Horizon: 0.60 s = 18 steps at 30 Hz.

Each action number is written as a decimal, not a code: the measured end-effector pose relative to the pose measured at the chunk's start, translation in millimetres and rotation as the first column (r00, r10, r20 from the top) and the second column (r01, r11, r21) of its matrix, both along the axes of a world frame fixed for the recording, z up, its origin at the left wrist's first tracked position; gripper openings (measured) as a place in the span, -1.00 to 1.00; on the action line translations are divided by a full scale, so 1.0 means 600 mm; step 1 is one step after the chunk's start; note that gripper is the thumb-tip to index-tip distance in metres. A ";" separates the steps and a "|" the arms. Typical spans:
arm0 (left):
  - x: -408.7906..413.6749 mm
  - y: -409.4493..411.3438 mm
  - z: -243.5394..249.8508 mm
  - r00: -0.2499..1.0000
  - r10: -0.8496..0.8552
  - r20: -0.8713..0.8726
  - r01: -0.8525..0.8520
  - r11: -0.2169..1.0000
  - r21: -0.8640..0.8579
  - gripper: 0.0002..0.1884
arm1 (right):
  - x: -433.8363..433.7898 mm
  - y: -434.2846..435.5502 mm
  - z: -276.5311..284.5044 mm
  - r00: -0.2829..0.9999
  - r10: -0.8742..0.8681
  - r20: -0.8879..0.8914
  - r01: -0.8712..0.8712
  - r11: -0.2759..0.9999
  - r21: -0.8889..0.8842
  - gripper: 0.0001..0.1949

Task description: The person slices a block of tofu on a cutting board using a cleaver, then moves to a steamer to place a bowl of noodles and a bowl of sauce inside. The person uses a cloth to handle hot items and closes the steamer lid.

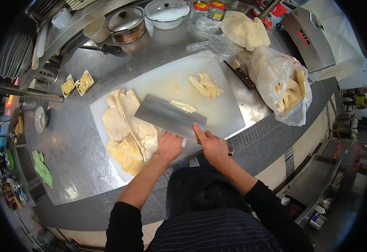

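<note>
My right hand (213,145) grips the handle of a wide steel cleaver (171,115), its index finger laid along the blade. The blade lies at a low tilt over a white cutting board (230,116). My left hand (170,146) is at the board's near edge, against the blade's near side; its fingertips are partly hidden, so whether it holds anything is unclear. Large pale sheets of what looks like tripe (120,116) lie on the board to its left. Beyond the blade shows a thin cut strip (183,106). A small pile of strips (205,85) lies farther right.
Right of the board are a second knife (242,75) and a plastic bag (292,85) with more pale pieces. A sharpening steel (103,49), a lidded pot (126,23) and small filled dishes (84,82) stand behind. A green cloth (43,168) lies left.
</note>
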State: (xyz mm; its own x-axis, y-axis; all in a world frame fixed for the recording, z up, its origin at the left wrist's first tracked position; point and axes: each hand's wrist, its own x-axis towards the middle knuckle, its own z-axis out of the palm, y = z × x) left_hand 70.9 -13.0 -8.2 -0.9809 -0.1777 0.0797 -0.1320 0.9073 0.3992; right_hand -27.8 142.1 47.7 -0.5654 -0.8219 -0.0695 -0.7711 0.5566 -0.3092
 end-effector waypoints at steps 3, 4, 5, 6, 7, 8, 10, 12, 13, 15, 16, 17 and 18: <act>0.003 0.001 -0.005 0.999 0.011 -0.044 -0.011 1.000 -0.005 -0.61 | 0.001 -0.005 0.005 1.000 0.006 0.027 -0.008 0.999 0.039 -0.41; 0.004 0.001 -0.007 0.998 0.014 -0.055 -0.015 1.000 -0.008 -0.60 | 0.000 -0.003 0.004 0.999 0.001 0.036 -0.003 0.999 0.051 -0.41; 0.006 0.001 -0.008 0.999 0.013 -0.038 -0.013 1.000 -0.001 -0.60 | -0.001 0.001 0.002 0.999 -0.004 0.045 0.001 0.998 0.063 -0.41; 0.003 -0.001 -0.004 1.000 0.007 -0.026 -0.006 1.000 0.007 -0.60 | -0.005 0.006 0.003 0.999 -0.014 0.049 0.010 0.997 0.076 -0.41; 0.001 -0.001 -0.001 1.000 0.000 -0.014 0.000 1.000 0.015 -0.59 | -0.005 0.004 0.000 0.999 -0.003 0.038 0.001 0.998 0.063 -0.42; 0.000 0.001 -0.004 1.000 -0.005 -0.005 0.005 0.999 0.035 -0.58 | -0.005 -0.002 -0.005 1.000 0.006 0.026 -0.008 0.999 0.050 -0.43; 0.003 -0.004 -0.002 1.000 -0.015 0.015 0.014 0.998 0.055 -0.57 | -0.013 -0.019 0.003 0.999 0.016 0.034 -0.017 0.999 0.034 -0.45; 0.000 -0.005 0.001 0.997 0.003 -0.072 -0.004 1.000 -0.014 -0.54 | -0.035 -0.032 0.019 0.997 0.016 0.074 -0.020 0.999 0.051 -0.49; -0.001 -0.001 0.004 0.993 0.010 -0.114 -0.014 0.999 -0.038 -0.52 | -0.046 -0.035 0.030 0.993 -0.039 0.108 0.040 0.999 0.000 -0.51; -0.008 0.000 0.015 0.990 0.001 -0.144 0.000 1.000 0.007 -0.48 | -0.068 -0.038 0.055 0.973 -0.142 0.185 0.162 0.982 -0.098 -0.55; -0.009 -0.002 0.021 0.987 -0.003 -0.159 0.007 1.000 0.026 -0.46 | -0.075 -0.037 0.074 0.962 -0.162 0.220 0.190 0.975 -0.113 -0.55; -0.006 -0.002 0.022 0.990 -0.005 -0.143 0.008 1.000 0.024 -0.44 | -0.081 -0.033 0.095 0.950 -0.182 0.255 0.219 0.967 -0.127 -0.56; -0.006 -0.002 0.020 0.992 -0.004 -0.130 0.006 1.000 0.020 -0.42 | -0.088 -0.026 0.105 0.937 -0.198 0.288 0.246 0.959 -0.141 -0.57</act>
